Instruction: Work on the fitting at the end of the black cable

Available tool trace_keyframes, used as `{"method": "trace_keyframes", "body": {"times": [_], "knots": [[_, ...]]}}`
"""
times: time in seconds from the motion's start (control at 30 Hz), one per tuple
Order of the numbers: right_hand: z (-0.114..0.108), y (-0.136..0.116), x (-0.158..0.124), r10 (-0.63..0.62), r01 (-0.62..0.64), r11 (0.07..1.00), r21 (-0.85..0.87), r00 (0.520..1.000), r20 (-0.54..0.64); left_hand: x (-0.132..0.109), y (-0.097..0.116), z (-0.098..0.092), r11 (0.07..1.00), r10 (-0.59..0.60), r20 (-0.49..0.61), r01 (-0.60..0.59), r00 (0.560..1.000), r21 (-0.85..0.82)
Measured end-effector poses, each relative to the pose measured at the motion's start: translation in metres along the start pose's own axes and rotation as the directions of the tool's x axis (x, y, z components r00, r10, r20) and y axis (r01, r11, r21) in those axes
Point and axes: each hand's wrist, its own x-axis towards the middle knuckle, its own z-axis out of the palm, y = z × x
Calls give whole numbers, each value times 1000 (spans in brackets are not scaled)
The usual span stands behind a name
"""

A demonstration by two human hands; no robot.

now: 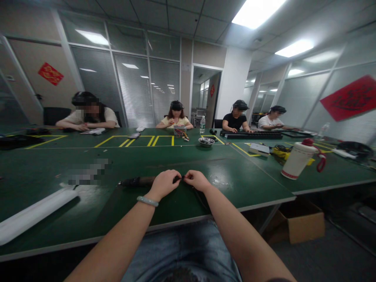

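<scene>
The long green table (249,184) is filling most of the room, and four other people (176,117) are sitting along its far edge, each bent over their own work. A cardboard box (299,225) is sitting on the floor under the table's right corner. A long white strip (35,213) is lying slantwise near the near-left edge. A white flask (298,159) with a red cap is standing tilted toward the right edge, and a metal bowl (206,141) is resting out at the middle.

Close to the near edge, the person's left hand (164,183), with a pale bracelet (147,201) on the wrist, and right hand (197,180) are meeting knuckle to knuckle. Both are curled nearly closed, fingertips pinching a small dark piece (179,179) between them; I cannot tell what it is. A dark tool (136,181) is lying on the table just left of the left hand, and a thin dark cable (201,197) is trailing from under the right hand toward the near edge.
</scene>
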Motion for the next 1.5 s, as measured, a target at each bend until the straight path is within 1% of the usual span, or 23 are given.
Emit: {"method": "trace_keyframes", "body": {"times": [0.33,0.63,0.87,1.0,1.5], "knots": [[-1,-2,-1,-10,10,1000,1,1000,1,-1,1,-2,1000,-2,8,2,1000,-2],[-3,-8,-3,7,-7,1000,-20,1000,7,-1,3,-3,999,-37,28,37,999,-25],[-3,-7,-3,-7,7,999,-35,1000,-2,0,0,0,1000,-7,18,7,1000,-13],[-4,-8,-2,14,-14,999,-31,1000,-1,0,0,-1,1000,-3,17,3,1000,-12],[-4,-7,-1,29,-29,999,-29,1000,8,0,1,-2,999,-30,43,31,999,-26]]}}
